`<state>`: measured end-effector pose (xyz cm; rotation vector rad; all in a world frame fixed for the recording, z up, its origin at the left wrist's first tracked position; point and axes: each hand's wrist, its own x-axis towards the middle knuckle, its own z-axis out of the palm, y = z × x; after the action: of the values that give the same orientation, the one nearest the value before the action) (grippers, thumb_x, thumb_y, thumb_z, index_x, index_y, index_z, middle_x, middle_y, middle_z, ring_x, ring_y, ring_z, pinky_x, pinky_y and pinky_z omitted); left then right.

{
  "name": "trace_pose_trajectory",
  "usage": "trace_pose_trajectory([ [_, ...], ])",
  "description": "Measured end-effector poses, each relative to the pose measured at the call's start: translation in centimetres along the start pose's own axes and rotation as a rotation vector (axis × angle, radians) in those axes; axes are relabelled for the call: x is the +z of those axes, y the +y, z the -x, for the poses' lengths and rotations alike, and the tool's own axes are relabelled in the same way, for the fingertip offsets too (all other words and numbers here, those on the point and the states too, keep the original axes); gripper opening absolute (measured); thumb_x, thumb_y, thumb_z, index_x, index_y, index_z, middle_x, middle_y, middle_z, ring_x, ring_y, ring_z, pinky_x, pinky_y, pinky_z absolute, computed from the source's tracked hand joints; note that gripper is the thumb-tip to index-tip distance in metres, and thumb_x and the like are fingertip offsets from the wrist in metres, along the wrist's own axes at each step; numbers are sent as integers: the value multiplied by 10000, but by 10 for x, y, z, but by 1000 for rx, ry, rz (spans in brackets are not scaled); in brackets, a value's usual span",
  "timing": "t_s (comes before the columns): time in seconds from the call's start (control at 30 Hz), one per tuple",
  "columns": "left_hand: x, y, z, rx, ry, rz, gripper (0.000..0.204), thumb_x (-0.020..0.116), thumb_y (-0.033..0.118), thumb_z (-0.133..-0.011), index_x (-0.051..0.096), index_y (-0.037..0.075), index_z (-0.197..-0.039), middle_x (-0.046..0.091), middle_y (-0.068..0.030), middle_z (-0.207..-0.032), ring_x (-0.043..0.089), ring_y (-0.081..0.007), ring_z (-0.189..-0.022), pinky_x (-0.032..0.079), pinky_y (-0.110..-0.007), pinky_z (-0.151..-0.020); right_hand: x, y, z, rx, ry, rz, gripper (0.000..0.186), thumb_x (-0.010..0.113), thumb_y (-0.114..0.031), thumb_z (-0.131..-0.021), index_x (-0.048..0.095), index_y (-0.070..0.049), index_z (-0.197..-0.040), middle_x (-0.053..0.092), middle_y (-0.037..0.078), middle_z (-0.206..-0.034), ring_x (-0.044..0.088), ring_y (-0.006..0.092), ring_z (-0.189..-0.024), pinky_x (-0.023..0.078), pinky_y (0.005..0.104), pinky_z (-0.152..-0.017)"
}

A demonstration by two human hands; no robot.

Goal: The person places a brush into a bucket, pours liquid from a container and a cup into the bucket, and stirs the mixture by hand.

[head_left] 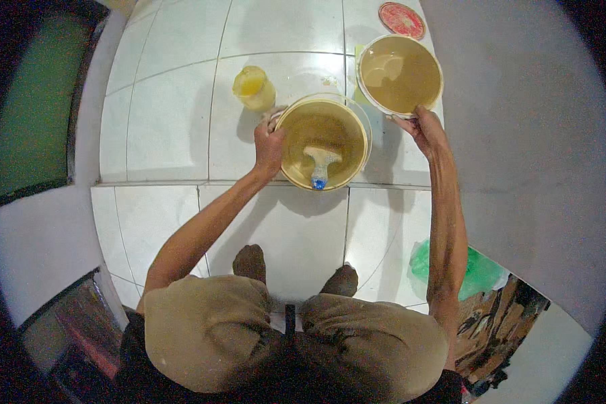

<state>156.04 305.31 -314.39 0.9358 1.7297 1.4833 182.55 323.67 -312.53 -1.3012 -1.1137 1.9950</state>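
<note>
My left hand (270, 149) grips the left rim of a cream plastic bucket (355, 161), which has a thin wire handle. Inside the bucket a paintbrush (322, 163) with a blue handle tip leans against the near wall, and murky tan stuff covers the bottom. At the upper right, my right hand (425, 132) is closed on the near rim of a second round bucket (364, 91), which holds light-brown liquid (405, 84). Just beyond my left hand stands a small jug-like container (254, 99) with yellow contents.
A red-smeared round lid (402, 19) lies past the second bucket, near the grey wall (518, 121). White tiles (161, 128) form a low step. By my right forearm are a green plastic bag (475, 269) and a paint-stained brown sheet (495, 326). My feet (250, 262) stand below the step.
</note>
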Motion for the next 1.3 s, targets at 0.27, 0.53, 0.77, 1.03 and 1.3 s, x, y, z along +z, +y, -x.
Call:
trace_pose_trajectory([
  [0.27, -23, -8, 27, 119, -10, -260, 311, 510, 118, -794, 479, -25, -1068, 577, -194, -958, 567, -279, -909, 424, -354, -815, 53, -12, 88, -117, 47, -16, 363, 239, -98, -908, 335, 195, -1099, 523, 302, -986, 605, 261, -886, 512, 282, -845],
  [0.53, -81, 3, 73, 93, 11, -384, 376, 449, 279, -859, 472, -30, -1070, 576, -229, -963, 559, -348, -921, 416, -408, -823, 144, 17, 159, -334, 87, 23, 352, 367, -133, -911, 394, 175, -1080, 540, 243, -1022, 604, 275, -858, 545, 316, -749],
  [0.77, -129, 8, 105, 20, 69, -331, 392, 423, 297, -871, 475, -37, -1067, 575, -234, -983, 552, -350, -948, 408, -403, -841, 218, 32, 203, -391, 167, 28, 300, 357, -67, -880, 372, 174, -1059, 515, 244, -1024, 599, 291, -862, 543, 335, -761],
  [1.03, -162, -12, 119, 146, 60, -528, 376, 382, 299, -887, 487, -15, -1065, 562, -250, -961, 548, -371, -912, 409, -419, -816, 254, 78, 222, -500, 191, 133, 276, 404, -98, -903, 401, 115, -1079, 519, 199, -1030, 591, 264, -883, 547, 338, -761],
  [1.3, -180, -27, 125, 125, 80, -508, 390, 338, 313, -904, 482, -12, -1063, 575, -248, -924, 554, -379, -889, 413, -429, -800, 265, 121, 213, -674, 194, 202, 450, 509, -268, -874, 358, 53, -1150, 511, 172, -1073, 554, 265, -915, 520, 363, -714],
])
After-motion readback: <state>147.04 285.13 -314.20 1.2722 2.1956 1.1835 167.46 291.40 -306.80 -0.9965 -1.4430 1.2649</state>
